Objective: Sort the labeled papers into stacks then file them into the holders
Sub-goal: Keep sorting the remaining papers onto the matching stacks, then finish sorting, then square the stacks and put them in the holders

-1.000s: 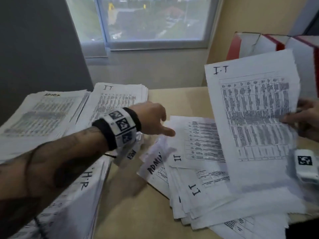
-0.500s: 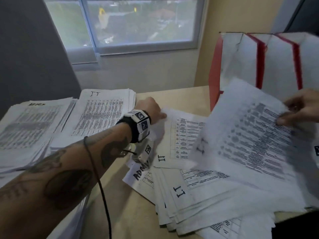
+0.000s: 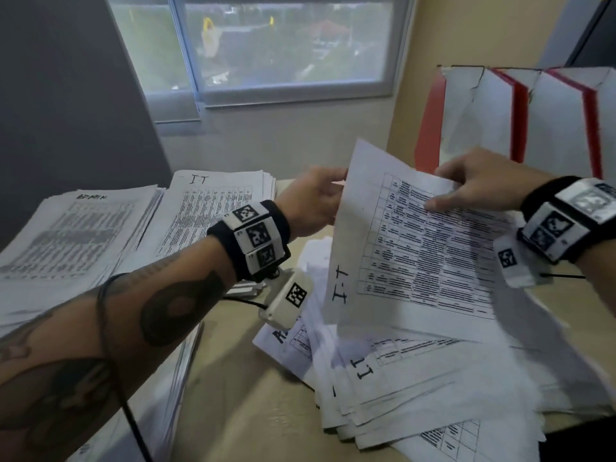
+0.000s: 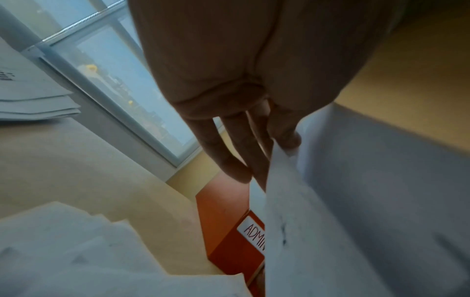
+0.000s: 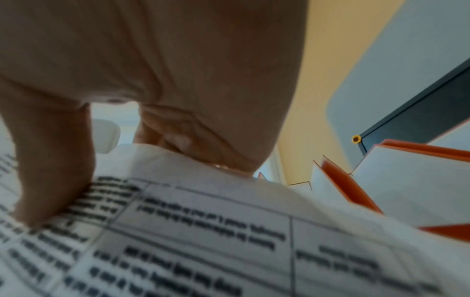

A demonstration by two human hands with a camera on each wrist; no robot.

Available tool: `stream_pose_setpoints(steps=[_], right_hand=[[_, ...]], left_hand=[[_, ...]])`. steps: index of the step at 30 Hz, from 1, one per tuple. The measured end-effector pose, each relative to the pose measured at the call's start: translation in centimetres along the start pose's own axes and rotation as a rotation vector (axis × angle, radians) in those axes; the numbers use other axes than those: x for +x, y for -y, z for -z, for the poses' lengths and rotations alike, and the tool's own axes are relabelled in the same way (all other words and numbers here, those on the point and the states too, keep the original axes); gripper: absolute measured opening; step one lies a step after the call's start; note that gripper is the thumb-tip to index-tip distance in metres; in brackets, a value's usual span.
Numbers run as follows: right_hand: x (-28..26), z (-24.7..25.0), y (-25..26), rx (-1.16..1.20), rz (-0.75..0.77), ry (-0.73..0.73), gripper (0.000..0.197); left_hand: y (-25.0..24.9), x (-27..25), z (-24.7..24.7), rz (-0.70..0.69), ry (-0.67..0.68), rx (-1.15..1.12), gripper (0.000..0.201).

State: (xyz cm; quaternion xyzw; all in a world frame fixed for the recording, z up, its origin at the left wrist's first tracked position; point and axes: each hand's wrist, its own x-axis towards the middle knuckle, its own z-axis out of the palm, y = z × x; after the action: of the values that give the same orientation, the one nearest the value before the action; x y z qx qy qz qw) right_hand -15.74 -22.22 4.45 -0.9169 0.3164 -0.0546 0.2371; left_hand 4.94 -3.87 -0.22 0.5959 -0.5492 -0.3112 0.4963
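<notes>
Both hands on one sheet. My left hand [image 3: 311, 201] had come across from the loose pile on the desk, where it rested half a second before, and now pinched the far left edge of the IT sheet [image 3: 410, 248], thumb on the near face and fingers straight behind it, as the left wrist view showed. My right hand [image 3: 480, 185] pinched the far right edge, thumb pressed on the printed table, fingers curled under.

The sheet had turned: a second earlier my right hand alone held it upright on the right; now it hung over the loose pile [image 3: 416, 388], tilted, its "I-T" mark running sideways along the near left edge.

The IT stack [image 3: 213, 208] lay far left on the desk [image 3: 240, 411], the ADMIN stack [image 3: 83, 228] just left of it. The red holders [image 3: 520, 121] stood far right, behind the sheet; one bore an ADMIN label in the left wrist view.

Judgement: a hand-over to the left hand, which sits nearer the IT stack. Sorting unfinished; many sheets remained in the pile, and filing not begun.
</notes>
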Motion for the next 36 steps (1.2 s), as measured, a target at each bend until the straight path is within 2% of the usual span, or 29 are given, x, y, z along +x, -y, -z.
stream_pose_setpoints(steps=[3, 5, 7, 9, 10, 12, 14, 15, 17, 18, 20, 21, 22, 25, 26, 28, 30, 32, 34, 36], right_hand=[[-0.5, 1.3, 0.2, 0.071, -0.002, -0.07, 0.024], [-1.1, 2.8, 0.0, 0.157, -0.022, -0.17, 0.037], [-1.9, 4.5, -0.6, 0.261, -0.043, -0.282, 0.049], [-2.4, 6.6, -1.5, 0.399, -0.053, -0.35, 0.04], [-2.8, 7.6, -1.8, 0.414, -0.049, -0.351, 0.033], [-3.5, 9.3, -2.9, 0.344, -0.08, -0.314, 0.035], [-4.3, 10.7, -4.3, 0.188, -0.131, -0.208, 0.042], [-4.5, 11.2, -4.8, 0.105, -0.165, -0.117, 0.047], [-4.1, 11.7, -5.7, -0.024, -0.204, 0.06, 0.055], [-3.6, 11.6, -5.8, -0.057, -0.213, 0.191, 0.05], [-3.5, 10.1, -3.8, -0.068, -0.199, 0.473, 0.028], [-3.5, 8.7, -2.4, -0.085, -0.173, 0.549, 0.018], [-3.4, 7.1, -1.4, -0.101, -0.133, 0.574, 0.011], [-1.0, 1.3, 0.8, -0.343, -0.041, 0.528, 0.024], [0.1, -0.9, 1.2, -0.41, -0.014, 0.516, 0.022], [1.8, -4.8, 1.7, -0.51, 0.003, 0.461, 0.005], [2.6, -7.8, 1.8, -0.59, -0.008, 0.41, 0.018], [3.0, -9.3, 1.7, -0.603, -0.014, 0.424, 0.028], [3.4, -9.4, 1.4, -0.569, -0.018, 0.484, 0.041], [3.6, -9.2, 1.2, -0.491, -0.045, 0.571, 0.073]], left_hand=[[-1.1, 0.0, 0.8, 0.085, -0.072, -0.144, 0.03], [-1.5, -0.3, 1.0, 0.166, -0.13, -0.234, 0.033], [-1.1, -0.4, 1.0, 0.263, -0.175, -0.225, 0.034], [0.0, -0.5, 0.9, 0.335, -0.062, 0.046, 0.042], [0.8, -0.6, 0.7, 0.354, 0.045, 0.257, 0.055], [2.0, -1.0, -0.3, 0.424, 0.257, 0.699, 0.086], [3.2, -1.4, -1.8, 0.472, 0.405, 1.033, 0.121], [3.8, -1.5, -2.6, 0.473, 0.461, 1.134, 0.128], [4.7, -1.7, -3.6, 0.455, 0.518, 1.226, 0.125], [5.0, -1.8, -3.7, 0.433, 0.522, 1.249, 0.122], [5.1, -1.7, -3.5, 0.409, 0.517, 1.241, 0.121], [5.0, -1.7, -3.4, 0.401, 0.515, 1.223, 0.122], [4.9, -1.8, -3.3, 0.4, 0.513, 1.215, 0.123], [4.8, -2.2, -3.0, 0.429, 0.477, 1.207, 0.113], [4.8, -2.3, -2.7, 0.436, 0.445, 1.197, 0.105], [4.5, -2.6, -1.8, 0.429, 0.36, 1.17, 0.09], [3.9, -3.1, -0.7, 0.391, 0.272, 1.159, 0.076], [3.4, -4.0, 0.1, 0.341, 0.245, 1.173, 0.056], [3.3, -5.1, 0.1, 0.338, 0.331, 1.211, 0.043], [3.7, -6.2, -0.3, 0.374, 0.451, 1.22, 0.041]])
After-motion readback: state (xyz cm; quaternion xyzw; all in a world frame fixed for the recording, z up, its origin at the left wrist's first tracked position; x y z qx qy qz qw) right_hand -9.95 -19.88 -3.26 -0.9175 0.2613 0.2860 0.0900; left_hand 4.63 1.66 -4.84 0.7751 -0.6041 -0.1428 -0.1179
